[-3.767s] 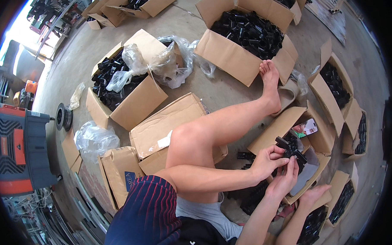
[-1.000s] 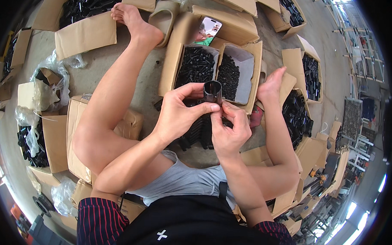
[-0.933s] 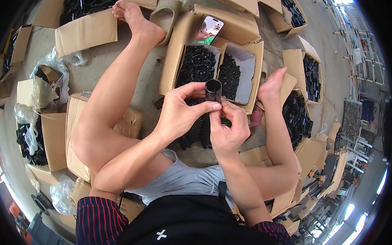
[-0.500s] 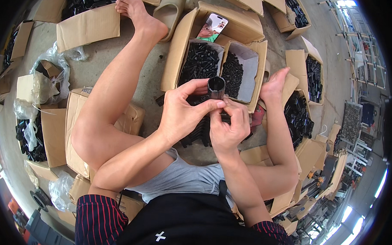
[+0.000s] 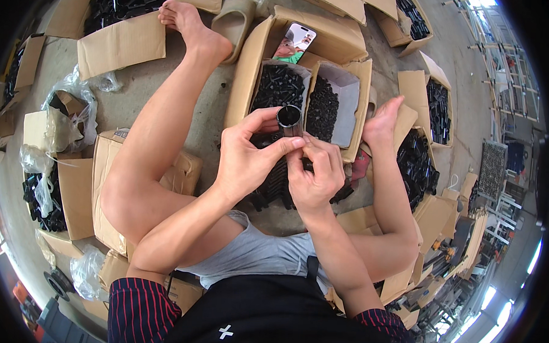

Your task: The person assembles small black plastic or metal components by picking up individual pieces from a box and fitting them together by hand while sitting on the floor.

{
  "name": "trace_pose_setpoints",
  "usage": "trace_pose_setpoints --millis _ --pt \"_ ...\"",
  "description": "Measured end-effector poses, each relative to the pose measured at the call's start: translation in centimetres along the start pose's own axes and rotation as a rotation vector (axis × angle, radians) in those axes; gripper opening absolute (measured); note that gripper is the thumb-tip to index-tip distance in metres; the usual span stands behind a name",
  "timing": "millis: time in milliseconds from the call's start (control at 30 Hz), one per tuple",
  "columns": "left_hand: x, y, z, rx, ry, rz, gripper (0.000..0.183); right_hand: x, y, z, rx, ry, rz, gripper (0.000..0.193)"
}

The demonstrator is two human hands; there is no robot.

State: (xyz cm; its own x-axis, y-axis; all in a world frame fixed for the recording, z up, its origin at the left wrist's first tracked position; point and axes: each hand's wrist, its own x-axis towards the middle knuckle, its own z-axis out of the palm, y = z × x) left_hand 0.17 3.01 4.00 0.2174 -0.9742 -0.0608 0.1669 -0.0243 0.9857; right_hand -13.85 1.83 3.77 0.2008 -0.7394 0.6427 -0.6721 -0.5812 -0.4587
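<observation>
A black plastic tube stands upright between my hands, its round mouth facing up. My left hand is closed around it, fingers behind and thumb in front. At the tube's lower right side my right hand is pinched, its fingertips against the tube beside my left thumb. Whatever lies in that pinch is hidden. Just beyond sits an open cardboard box with two bins inside. Black short pieces fill the left bin, and smaller black bits lie in the right one. Several black parts lie on the floor below my hands.
A phone leans inside the box's far end. My bare legs flank the work area. Open cartons of black parts stand to the right, with another carton and clear plastic bags to the left. A slipper lies beyond.
Both hands and the tube have shifted slightly left. The grip looks the same, with the right fingertips still against the tube.
</observation>
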Motion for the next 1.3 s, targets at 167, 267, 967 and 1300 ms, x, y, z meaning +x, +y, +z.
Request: trace_pose_setpoints --millis 167,267,967,1300 --pt "1.0 0.2 -0.1 -0.015 0.016 0.008 0.040 0.8 0.6 0.7 0.029 -0.010 -0.037 0.023" --pt "1.8 1.7 -2.6 0.025 0.096 -0.015 0.042 2.3 0.6 2.2 0.225 -0.050 -0.036 0.018" --pt "4.6 4.4 -6.0 -0.180 0.174 0.030 0.037 3.4 7.4 11.4 -0.083 -0.395 0.211 0.025" --pt "4.8 4.2 -6.2 -0.258 0.190 -0.049 0.032 3.0 7.3 11.3 -0.071 -0.379 0.087 0.011"
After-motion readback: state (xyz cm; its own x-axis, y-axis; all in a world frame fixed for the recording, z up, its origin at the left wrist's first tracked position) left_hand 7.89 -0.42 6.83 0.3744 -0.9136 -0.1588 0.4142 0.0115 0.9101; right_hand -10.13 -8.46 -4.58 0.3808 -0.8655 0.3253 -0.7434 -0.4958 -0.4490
